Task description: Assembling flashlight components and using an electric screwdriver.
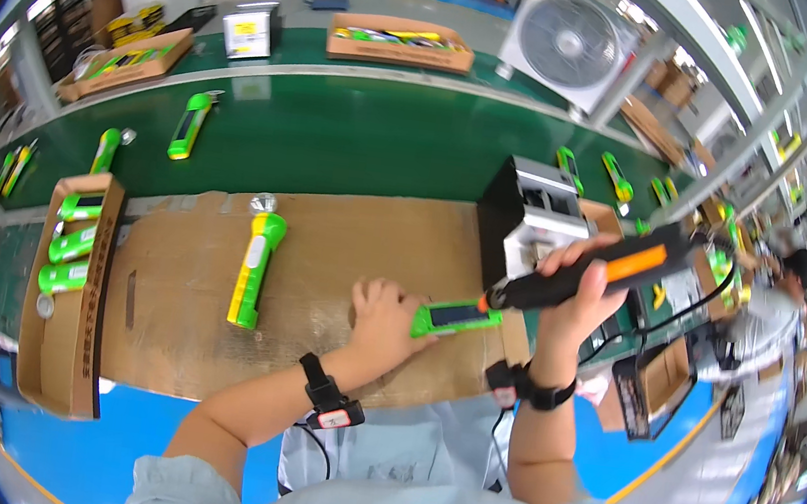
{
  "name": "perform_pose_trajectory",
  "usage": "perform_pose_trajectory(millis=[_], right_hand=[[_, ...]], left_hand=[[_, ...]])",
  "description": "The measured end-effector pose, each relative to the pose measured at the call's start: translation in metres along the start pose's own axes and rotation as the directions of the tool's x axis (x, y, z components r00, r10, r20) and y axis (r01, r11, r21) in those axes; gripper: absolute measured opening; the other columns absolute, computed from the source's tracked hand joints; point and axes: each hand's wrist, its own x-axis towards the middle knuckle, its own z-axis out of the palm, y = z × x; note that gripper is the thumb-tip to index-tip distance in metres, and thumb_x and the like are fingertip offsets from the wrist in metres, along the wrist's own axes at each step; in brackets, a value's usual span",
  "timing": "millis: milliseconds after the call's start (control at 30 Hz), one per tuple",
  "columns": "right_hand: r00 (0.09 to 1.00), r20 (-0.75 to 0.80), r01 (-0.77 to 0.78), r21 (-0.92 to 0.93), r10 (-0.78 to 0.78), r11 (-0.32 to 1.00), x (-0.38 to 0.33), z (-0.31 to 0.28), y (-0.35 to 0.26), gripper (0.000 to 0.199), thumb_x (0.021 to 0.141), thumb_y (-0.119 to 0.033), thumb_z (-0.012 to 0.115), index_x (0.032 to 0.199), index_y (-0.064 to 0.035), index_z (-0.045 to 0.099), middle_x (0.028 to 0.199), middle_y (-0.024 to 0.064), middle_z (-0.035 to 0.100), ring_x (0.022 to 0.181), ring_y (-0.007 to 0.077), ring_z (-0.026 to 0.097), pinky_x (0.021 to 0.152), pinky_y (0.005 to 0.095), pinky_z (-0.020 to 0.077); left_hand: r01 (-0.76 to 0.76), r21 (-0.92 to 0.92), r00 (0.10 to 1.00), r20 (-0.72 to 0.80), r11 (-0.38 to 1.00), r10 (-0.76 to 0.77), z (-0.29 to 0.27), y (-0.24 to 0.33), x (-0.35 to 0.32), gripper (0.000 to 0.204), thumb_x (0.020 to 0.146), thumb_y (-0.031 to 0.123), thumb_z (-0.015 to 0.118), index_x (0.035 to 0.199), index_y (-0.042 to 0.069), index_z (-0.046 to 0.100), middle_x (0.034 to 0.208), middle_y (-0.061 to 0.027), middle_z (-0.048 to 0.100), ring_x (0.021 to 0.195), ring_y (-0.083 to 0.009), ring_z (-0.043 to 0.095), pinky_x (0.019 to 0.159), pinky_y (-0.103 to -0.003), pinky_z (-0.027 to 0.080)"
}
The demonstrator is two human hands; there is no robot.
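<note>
My left hand [383, 322] grips the left end of a green flashlight casing [459, 315] with a dark rectangular panel on its face. The casing lies on the cardboard sheet [365, 237]. Wrapped round a black electric screwdriver [561, 282] with an orange stripe is my right hand [573, 308]. The screwdriver's tip meets or nearly meets the casing's right end; I cannot tell if they touch. To the left lies a green and yellow flashlight [256, 269], its clear reflector pointing away from me.
A cardboard box [60, 341] at the left holds several green flashlight parts. A black and silver machine [534, 218] stands behind my right hand. More parts lie on the green conveyor belt [337, 133]. A fan [571, 36] stands beyond; a person [769, 307] is at the right.
</note>
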Motion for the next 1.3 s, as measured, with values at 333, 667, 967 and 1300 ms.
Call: perform_pose_trajectory(millis=[333,667,967,1300], right_hand=[[0.939,-0.246,0.118,-0.423,-0.240,0.898,0.071,-0.057,0.013,0.025,0.082,-0.010,0.069,0.091,-0.0002,0.048,0.069,0.0066,0.057,0.054,0.0149,0.057,0.052,0.0279,0.0480],[0.974,-0.212,-0.014,-0.396,-0.077,0.918,0.068,-0.079,0.027,0.035,0.072,-0.015,0.078,0.093,-0.0005,0.053,0.071,0.0037,0.061,0.056,0.0094,0.058,0.052,0.0224,0.0471],[0.983,-0.106,-0.172,-0.224,0.152,0.959,0.052,-0.067,0.011,0.031,0.075,-0.016,0.076,0.088,-0.0004,0.053,0.069,0.0044,0.059,0.052,0.0102,0.057,0.047,0.0234,0.0445],[0.983,-0.112,-0.169,-0.221,0.147,0.961,0.008,-0.084,-0.021,0.037,0.075,-0.012,0.076,0.096,0.0000,0.048,0.075,0.0065,0.060,0.058,0.0125,0.059,0.055,0.0245,0.0491]], left_hand=[[-0.011,0.162,0.996,0.090,0.987,-0.003,-0.013,-0.026,0.014,0.053,0.067,0.034,0.073,0.103,0.000,0.055,0.100,-0.0198,0.052,0.099,-0.0354,0.046,0.087,-0.049,0.032],[-0.065,0.441,0.980,0.195,0.895,-0.025,-0.022,-0.009,0.005,0.046,0.066,0.031,0.069,0.093,-0.003,0.054,0.095,-0.0198,0.053,0.098,-0.0361,0.048,0.086,-0.046,0.034],[0.341,0.308,0.936,-0.193,0.888,-0.293,0.050,-0.037,0.148,0.058,0.078,0.053,0.061,0.095,-0.002,0.057,0.095,-0.0209,0.060,0.095,-0.0361,0.056,0.083,-0.048,0.040],[0.400,0.646,0.893,-0.115,0.651,-0.434,-0.055,-0.073,0.056,0.048,0.081,0.045,0.058,0.116,0.012,0.056,0.123,-0.0243,0.046,0.118,-0.0416,0.041,0.088,-0.067,0.030]])
